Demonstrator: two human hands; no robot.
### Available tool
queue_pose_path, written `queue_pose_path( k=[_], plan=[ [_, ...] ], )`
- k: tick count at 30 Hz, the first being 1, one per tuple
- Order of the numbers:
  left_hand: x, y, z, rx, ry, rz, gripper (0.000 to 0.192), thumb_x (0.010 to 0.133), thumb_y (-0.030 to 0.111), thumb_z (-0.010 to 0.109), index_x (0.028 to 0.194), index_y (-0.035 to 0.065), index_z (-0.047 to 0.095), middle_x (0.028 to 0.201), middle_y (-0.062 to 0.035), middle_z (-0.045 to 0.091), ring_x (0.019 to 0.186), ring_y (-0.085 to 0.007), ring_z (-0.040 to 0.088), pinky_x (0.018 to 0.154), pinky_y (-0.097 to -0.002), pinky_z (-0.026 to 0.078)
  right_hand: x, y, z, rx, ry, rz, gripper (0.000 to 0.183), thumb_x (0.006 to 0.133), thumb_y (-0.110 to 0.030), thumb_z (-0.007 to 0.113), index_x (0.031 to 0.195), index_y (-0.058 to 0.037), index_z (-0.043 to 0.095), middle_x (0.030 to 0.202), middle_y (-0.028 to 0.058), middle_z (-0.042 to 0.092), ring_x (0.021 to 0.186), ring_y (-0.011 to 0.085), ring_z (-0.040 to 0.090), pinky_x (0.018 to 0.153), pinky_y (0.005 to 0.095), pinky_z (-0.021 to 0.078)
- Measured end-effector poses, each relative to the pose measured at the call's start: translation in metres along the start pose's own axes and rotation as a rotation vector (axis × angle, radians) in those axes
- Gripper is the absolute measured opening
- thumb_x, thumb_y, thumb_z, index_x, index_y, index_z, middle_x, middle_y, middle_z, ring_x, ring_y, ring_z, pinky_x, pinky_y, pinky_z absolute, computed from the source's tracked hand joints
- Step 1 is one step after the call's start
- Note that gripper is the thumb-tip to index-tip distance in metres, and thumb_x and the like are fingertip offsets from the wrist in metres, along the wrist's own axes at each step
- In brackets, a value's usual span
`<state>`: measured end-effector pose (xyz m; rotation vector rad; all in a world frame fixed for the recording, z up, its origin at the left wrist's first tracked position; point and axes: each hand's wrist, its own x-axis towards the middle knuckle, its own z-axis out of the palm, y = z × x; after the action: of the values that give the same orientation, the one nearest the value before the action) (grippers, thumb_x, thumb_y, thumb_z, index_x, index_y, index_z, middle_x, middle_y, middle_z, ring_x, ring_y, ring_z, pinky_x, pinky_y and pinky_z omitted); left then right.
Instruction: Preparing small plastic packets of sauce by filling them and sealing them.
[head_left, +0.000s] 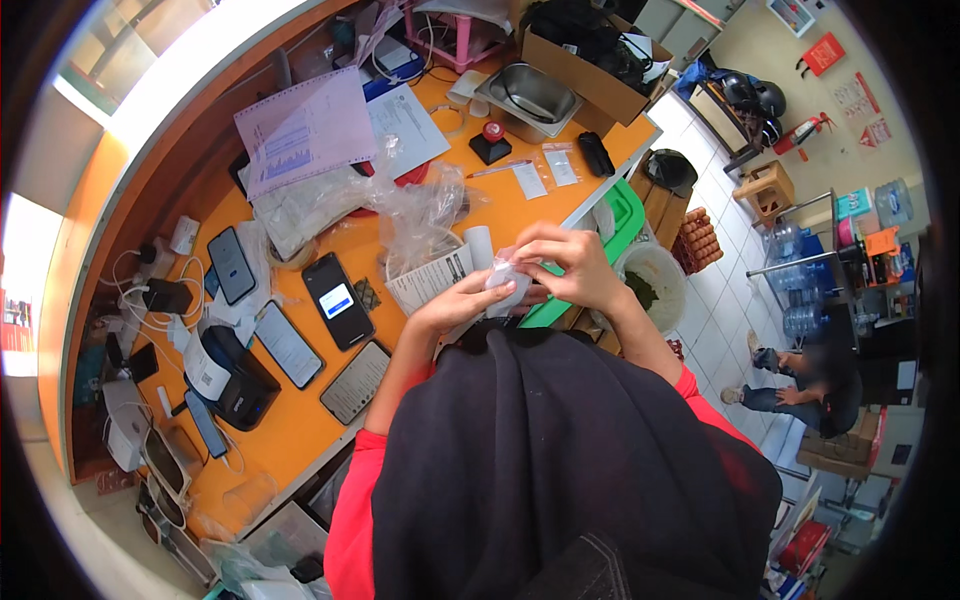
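A small clear plastic bag with folded white paper in it (504, 291) is held between my two hands over the front edge of the orange table. My left hand (466, 300) grips its lower part, thumb pressed flat on the front. With thumb and fingertips, my right hand (571, 262) pinches the bag's upper edge. Just beyond my left hand lie a printed paper form (429, 282) and a roll of white paper (478, 246). Farther back are two similar small bags, one holding a paper slip (560, 166), the other a white slip (530, 181), beside a pen (498, 169).
Several phones, one with a lit pop-up (337, 301), lie left of my hands near a black label printer (234, 382). A stamp (491, 142) and a steel pan (531, 97) stand at the back. A green tray (624, 206) borders the right side. A person (810, 394) sits far right.
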<state>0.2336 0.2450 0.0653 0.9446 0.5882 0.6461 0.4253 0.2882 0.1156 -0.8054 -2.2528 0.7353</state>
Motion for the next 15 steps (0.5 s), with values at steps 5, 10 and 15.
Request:
queue_pose_path(
  k=[5,10,15],
  plan=[
    [0.008,-0.037,-0.011,0.117,0.087,0.157,0.036,0.091,0.027,0.054,0.113,-0.0008,0.055,0.104,-0.0073,0.06,0.095,-0.0127,0.056,0.083,-0.0261,0.044,0.004,0.001,-0.002,0.007,-0.109,0.114,0.016,0.066,-0.015,0.074,0.076,-0.0066,0.065,0.103,0.0044,0.059,0.079,0.0218,0.058,0.07,0.0314,0.0455],
    [0.006,-0.047,-0.001,0.109,0.308,0.158,0.025,0.086,0.018,0.061,0.102,-0.002,0.062,0.086,-0.0026,0.064,0.083,-0.008,0.057,0.074,-0.0228,0.045,-0.001,0.019,0.007,0.193,-0.011,0.211,0.023,0.067,-0.018,0.077,0.075,-0.0013,0.063,0.091,0.0077,0.064,0.085,0.0203,0.059,0.08,0.0315,0.0436],
    [0.002,-0.046,0.008,-0.054,0.47,0.272,0.022,0.077,0.004,0.069,0.095,-0.0003,0.058,0.087,-0.0043,0.062,0.083,-0.0086,0.057,0.072,-0.0225,0.046,0.004,0.013,0.003,0.351,-0.222,0.565,0.022,0.069,-0.018,0.077,0.074,0.0,0.065,0.089,0.0087,0.065,0.086,0.0158,0.058,0.085,0.0298,0.0396]
  ],
)
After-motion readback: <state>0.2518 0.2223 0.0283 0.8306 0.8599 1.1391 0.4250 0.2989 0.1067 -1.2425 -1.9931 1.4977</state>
